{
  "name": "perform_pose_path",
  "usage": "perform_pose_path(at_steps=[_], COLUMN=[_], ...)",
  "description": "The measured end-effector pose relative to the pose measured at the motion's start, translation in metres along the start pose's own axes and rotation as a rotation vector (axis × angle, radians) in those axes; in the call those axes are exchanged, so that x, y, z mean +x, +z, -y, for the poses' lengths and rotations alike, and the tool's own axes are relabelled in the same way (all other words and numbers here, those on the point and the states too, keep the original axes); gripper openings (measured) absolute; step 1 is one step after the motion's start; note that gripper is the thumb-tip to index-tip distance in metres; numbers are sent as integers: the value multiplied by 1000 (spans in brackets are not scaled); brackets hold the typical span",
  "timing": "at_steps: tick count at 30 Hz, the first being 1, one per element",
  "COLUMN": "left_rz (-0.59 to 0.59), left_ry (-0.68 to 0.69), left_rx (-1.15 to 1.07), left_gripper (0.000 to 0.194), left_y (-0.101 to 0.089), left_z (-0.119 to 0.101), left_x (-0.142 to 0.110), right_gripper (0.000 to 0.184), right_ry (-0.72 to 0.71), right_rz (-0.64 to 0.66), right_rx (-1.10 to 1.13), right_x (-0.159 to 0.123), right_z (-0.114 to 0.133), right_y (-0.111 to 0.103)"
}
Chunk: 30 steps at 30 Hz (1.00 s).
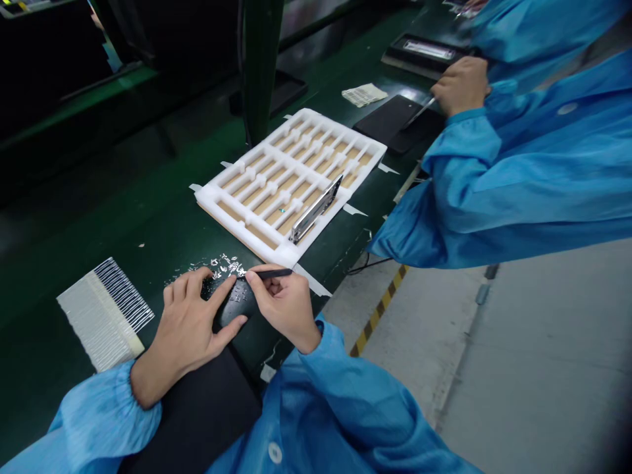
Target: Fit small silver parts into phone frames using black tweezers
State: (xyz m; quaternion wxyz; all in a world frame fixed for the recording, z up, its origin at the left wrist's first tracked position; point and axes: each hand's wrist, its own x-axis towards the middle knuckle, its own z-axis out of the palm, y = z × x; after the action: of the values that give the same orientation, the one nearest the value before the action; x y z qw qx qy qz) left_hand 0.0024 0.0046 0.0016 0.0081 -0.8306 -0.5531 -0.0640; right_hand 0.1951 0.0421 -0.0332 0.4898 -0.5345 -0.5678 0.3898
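Observation:
My right hand (285,304) pinches black tweezers (271,272), their tip pointing left at a scatter of tiny shiny metal pieces (228,264). Opposite it, my left hand (190,316) rests with fingers spread, the index fingertip close to the tweezers' tip. Small parts also lie on the dark surface between both hands. Left of my left hand is a pale sheet (106,313) with a row of thin dark strips along one side. A black pad (212,415) sits under my left forearm.
Beyond my hands stands a white foam tray (217,194) with slots; one slim metal-framed part (316,209) is upright in it. At right, a co-worker's hand (461,85) holds a thin tool over a black mat (390,122). A green post (261,66) rises behind the tray.

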Motion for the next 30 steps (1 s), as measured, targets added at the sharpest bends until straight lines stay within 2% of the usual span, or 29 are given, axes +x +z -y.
perform_pose_path(at_steps=[4,12,25,30], left_rz=[-4,-115,-110,-103], left_ry=[7,12,2,1], left_rx=[-38,3,33,45], left_gripper=[62,58,60,61], left_y=[0,-1,0,0], left_z=[0,-2,-1,-1], left_x=[1,-4,-4,-4], right_gripper=[19,12,10,11], right_ry=[-15,-29,-138,-117], right_rz=[-65,83,128,115], right_rx=[1,82,78,101], right_x=[-2,4,8,6], right_z=[-2,4,2,1], right_y=[1,1,3,0])
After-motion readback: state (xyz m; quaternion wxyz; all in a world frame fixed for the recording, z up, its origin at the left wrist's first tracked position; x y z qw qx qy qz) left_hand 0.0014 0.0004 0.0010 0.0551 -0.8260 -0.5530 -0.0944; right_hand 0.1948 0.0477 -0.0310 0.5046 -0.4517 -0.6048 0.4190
